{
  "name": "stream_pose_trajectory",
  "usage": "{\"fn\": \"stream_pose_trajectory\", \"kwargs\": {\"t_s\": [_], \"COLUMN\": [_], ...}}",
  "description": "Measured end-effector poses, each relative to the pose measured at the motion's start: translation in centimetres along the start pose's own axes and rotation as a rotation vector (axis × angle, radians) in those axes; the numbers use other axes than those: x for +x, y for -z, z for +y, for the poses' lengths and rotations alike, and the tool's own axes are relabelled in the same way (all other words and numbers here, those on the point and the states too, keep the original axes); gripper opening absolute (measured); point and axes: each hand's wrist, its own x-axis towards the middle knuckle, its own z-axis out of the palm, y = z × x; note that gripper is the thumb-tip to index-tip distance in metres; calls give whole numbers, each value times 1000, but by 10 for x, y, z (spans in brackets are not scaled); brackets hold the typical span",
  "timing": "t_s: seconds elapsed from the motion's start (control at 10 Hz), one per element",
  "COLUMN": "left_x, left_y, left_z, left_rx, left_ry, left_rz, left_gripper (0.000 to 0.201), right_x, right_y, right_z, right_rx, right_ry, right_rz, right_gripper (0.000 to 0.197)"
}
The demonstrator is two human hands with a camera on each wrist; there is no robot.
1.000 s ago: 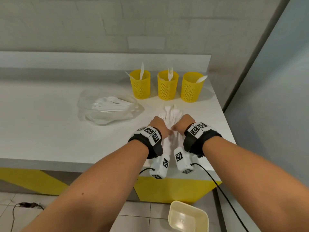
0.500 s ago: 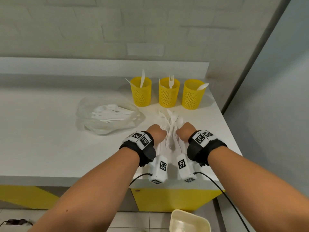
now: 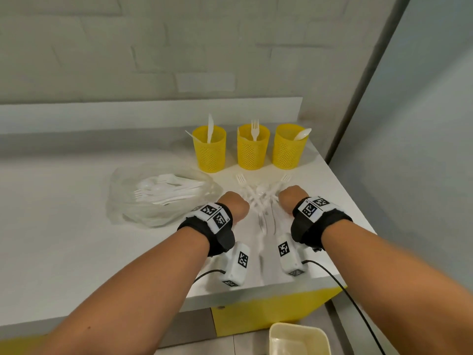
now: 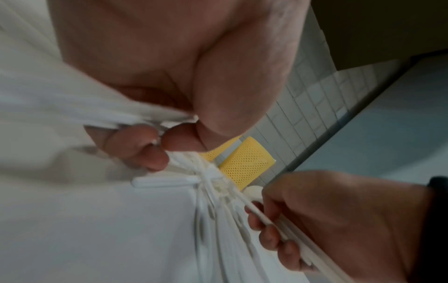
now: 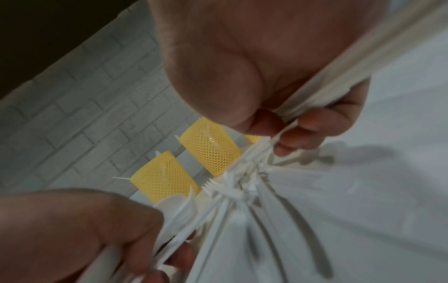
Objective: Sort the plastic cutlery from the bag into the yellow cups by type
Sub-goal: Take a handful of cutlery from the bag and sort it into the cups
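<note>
Three yellow mesh cups stand in a row at the back: the left cup point(image 3: 210, 152) holds knives, the middle cup point(image 3: 253, 151) forks, the right cup point(image 3: 289, 149) a spoon. A clear bag point(image 3: 158, 198) with white cutlery lies left of my hands. Between my hands, loose white cutlery point(image 3: 259, 196) fans out on the table. My left hand point(image 3: 234, 203) pinches a few handles point(image 4: 135, 122) of it. My right hand point(image 3: 291, 198) grips other handles point(image 5: 312, 99). The utensil heads cross in a tangle point(image 5: 240, 178) in front of the cups.
The white table point(image 3: 64, 239) ends close on the right against a grey wall point(image 3: 409, 149). Its front edge lies just under my wrists. A cream tub point(image 3: 298, 339) sits on the floor below. A raised ledge point(image 3: 128, 114) runs behind the cups.
My two hands have drawn apart, left going left and right going right. The bundle they held together has split and fanned out between them.
</note>
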Motion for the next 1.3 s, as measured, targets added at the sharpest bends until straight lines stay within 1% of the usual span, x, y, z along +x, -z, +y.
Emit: {"fn": "stream_pose_trajectory", "kwargs": {"t_s": [0.1,0.2,0.3,0.4,0.5,0.6,0.7,0.8,0.9,1.0,1.1,1.2,1.3], "left_x": [13,28,33,37,36,32,31,31,31,32,36,37,35], "left_y": [-4,-10,-9,-12,-14,-15,-17,-21,-19,-15,-12,-11,-7], "left_z": [1,3,5,4,5,9,12,13,11,5,0,-2,-1], "left_rx": [-50,-36,93,122,56,14,1,-18,-48,-100,-202,-299,-409], "left_ry": [51,61,15,-5,18,36,30,35,38,52,66,72,95], "left_rz": [27,75,97,96,121,146,168,174,176,155,108,77,75], "left_gripper": [41,78,80,61,50,43,39,36,39,38,31,25,17], "right_x": [5,8,12,13,14,8,35,37,19,49,33,6,9], "right_y": [-4,-7,-6,-4,-4,-5,-23,-31,-21,-29,-28,-9,-3], "right_z": [0,3,11,13,8,-1,-3,0,-12,-6,-3,-11,-5], "right_rx": [95,65,36,105,47,-134,-541,-601,-470,-230,-226,65,117], "right_ry": [-16,-16,17,38,69,86,155,182,157,39,129,159,187], "right_rz": [-40,-92,-91,-117,-136,-218,-305,-295,-303,-265,-244,-285,-242], "right_gripper": [39,61,65,52,45,46,109,126,69,11,25,27,32]}}
